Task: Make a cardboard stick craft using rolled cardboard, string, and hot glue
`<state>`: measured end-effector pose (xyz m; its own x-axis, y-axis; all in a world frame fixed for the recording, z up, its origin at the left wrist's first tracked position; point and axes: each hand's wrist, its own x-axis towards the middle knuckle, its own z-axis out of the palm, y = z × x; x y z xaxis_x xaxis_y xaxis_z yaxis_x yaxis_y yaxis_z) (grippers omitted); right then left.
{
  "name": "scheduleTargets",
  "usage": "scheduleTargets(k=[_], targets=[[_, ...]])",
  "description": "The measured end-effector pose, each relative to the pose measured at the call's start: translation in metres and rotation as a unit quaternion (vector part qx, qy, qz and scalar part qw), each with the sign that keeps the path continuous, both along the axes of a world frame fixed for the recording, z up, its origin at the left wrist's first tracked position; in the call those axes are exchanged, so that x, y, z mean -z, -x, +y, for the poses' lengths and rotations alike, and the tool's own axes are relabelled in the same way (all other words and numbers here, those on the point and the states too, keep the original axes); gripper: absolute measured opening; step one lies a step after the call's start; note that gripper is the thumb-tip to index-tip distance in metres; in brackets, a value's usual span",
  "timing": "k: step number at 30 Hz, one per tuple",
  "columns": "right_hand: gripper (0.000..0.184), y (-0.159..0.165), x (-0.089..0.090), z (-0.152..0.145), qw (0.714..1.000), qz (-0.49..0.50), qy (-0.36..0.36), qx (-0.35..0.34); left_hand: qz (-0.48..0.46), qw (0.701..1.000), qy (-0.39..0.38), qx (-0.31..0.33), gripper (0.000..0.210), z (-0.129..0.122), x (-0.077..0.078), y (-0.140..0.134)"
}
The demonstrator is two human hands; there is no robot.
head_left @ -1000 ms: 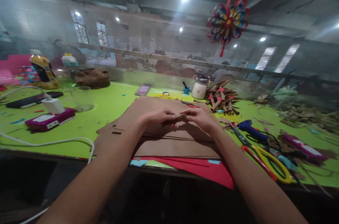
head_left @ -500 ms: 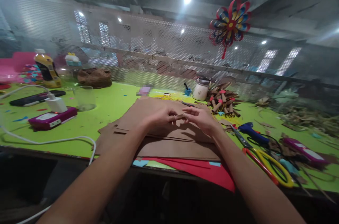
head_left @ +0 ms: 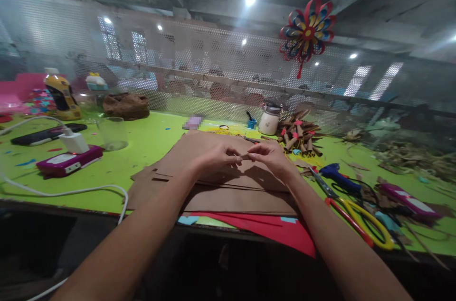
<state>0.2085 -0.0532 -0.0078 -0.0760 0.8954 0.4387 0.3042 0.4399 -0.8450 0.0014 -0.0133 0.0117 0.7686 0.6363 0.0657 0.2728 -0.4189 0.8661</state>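
Note:
Between my two hands is a small, narrow strip of brown paper (head_left: pixel 244 156), pinched at both ends. The fingers of my left hand (head_left: pixel 220 157) close on its left end, and those of my right hand (head_left: pixel 270 155) grip the right end. Both hands hover over a stack of brown paper sheets (head_left: pixel 235 199). Red sheets (head_left: pixel 281 230) stick out from under the stack at the front edge. Just behind my right hand, a dark pointed tool (head_left: pixel 251 139) lies on the brown paper, partly hidden.
Right: scissors (head_left: pixel 351 215) with red and yellow handles, a blue glue gun (head_left: pixel 338 177), a purple power strip (head_left: pixel 409 201). Behind: rolled brown paper pieces (head_left: pixel 299 135), a white jar (head_left: pixel 270 120). Left: a clear cup (head_left: pixel 113 135), another power strip (head_left: pixel 69 161), a white cable (head_left: pixel 89 189).
My fingers have shifted slightly on the small strip, the right fingertips drawing closer together around its end. The view has moved very slightly.

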Motion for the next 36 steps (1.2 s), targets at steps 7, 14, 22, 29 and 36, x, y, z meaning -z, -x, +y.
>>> scheduleTargets(k=[7,14,22,29,36], targets=[[0.028,-0.003,0.004,0.004,1.000,0.017,0.011,-0.023,0.008,0.999,-0.039,-0.012,0.026,0.005,0.004,-0.002],[0.028,-0.005,0.009,0.006,0.999,0.015,0.014,-0.038,0.015,0.997,-0.076,-0.024,0.021,0.009,0.007,-0.003],[0.023,-0.005,0.007,0.006,0.999,0.012,-0.009,-0.028,0.002,0.996,-0.085,-0.023,0.019,0.011,0.009,-0.006],[0.041,0.004,-0.002,-0.004,0.996,-0.010,0.047,-0.075,-0.017,0.998,-0.061,-0.008,0.020,0.006,0.004,-0.005],[0.030,0.010,-0.012,-0.013,0.992,-0.107,0.064,0.022,-0.010,0.998,-0.069,0.007,0.033,0.011,0.012,-0.009]])
